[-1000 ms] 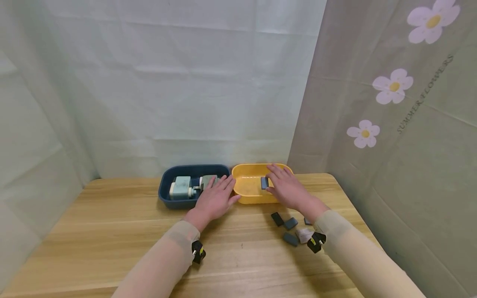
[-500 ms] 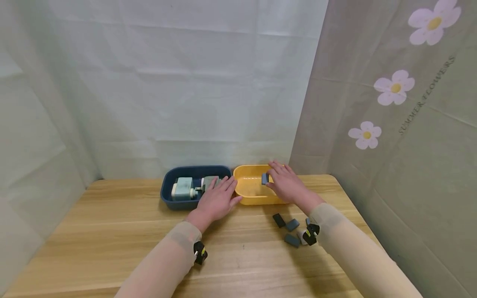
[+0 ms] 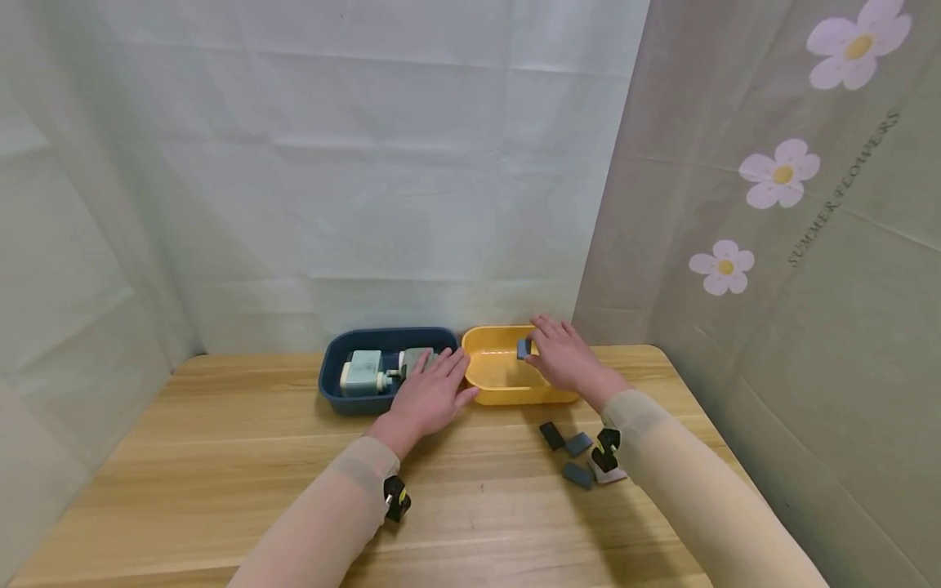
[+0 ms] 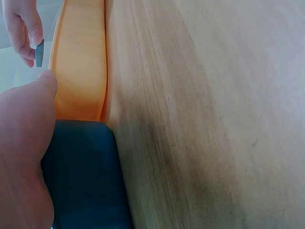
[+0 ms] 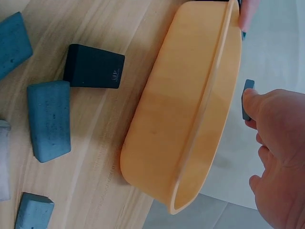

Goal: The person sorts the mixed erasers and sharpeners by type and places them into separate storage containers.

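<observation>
With the fingers of our right hand (image 3: 564,358) pinching a block (image 3: 524,349) above the yellow tray (image 3: 515,397) and our left hand (image 3: 430,395) straight-fingered over the blue tray (image 3: 353,406), we'd best lower the block gently before releasing.

1. Beyond the grip (image 3: 562,355), a pale, creased fabric sheet (image 3: 397,163) hangs.
2. To the grip's right, a taupe curtain (image 3: 794,343) bears 3 pale flowers (image 3: 782,174) with yellow centres and slanting "SUMMER FLOWERS" lettering (image 3: 845,189).
3. Beneath the grip spreads a light-brown wood-grain tabletop (image 3: 470,523), its far right corner rounded.
4. Light is soft, leaving blurred shadows on the tabletop nearer than the grip.
</observation>
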{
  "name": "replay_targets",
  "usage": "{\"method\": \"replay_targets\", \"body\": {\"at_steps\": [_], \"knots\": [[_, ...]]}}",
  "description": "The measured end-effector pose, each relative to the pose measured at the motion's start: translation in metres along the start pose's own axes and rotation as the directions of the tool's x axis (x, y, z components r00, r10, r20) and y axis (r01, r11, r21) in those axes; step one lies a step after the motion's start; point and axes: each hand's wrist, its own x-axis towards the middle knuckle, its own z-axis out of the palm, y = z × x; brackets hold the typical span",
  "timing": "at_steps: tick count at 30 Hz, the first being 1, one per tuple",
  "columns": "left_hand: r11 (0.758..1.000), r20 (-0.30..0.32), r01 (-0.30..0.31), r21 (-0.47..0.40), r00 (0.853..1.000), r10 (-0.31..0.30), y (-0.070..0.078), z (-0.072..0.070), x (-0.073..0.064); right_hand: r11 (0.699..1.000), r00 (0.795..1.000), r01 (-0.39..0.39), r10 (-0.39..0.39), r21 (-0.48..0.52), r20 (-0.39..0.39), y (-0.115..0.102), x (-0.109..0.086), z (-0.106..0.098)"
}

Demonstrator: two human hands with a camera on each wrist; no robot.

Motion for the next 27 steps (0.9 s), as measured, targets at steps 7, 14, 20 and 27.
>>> {"method": "replay_targets", "body": {"at_steps": [7,14,20,27], "knots": [[1.000,0.018,0.009,-0.019,1.000,-0.008,0.002,0.000,0.001,1.000,1.000,-0.020,0.020,-0.008,0.010,0.000,0.006,-0.001],[1.000,0.024,0.012,-0.017,1.000,-0.012,0.004,0.001,0.001,0.999,0.999,-0.034,0.034,0.004,0.006,0.001,0.007,0.000],[1.000,0.016,0.007,-0.029,1.000,-0.006,0.003,0.001,0.001,1.000,1.000,-0.027,0.027,-0.002,0.009,0.007,0.003,0.002],[1.000,0.001,0.003,-0.021,1.000,-0.003,0.001,-0.002,0.000,1.000,0.999,-0.012,0.011,-0.017,-0.033,0.013,-0.006,0.002]]}}
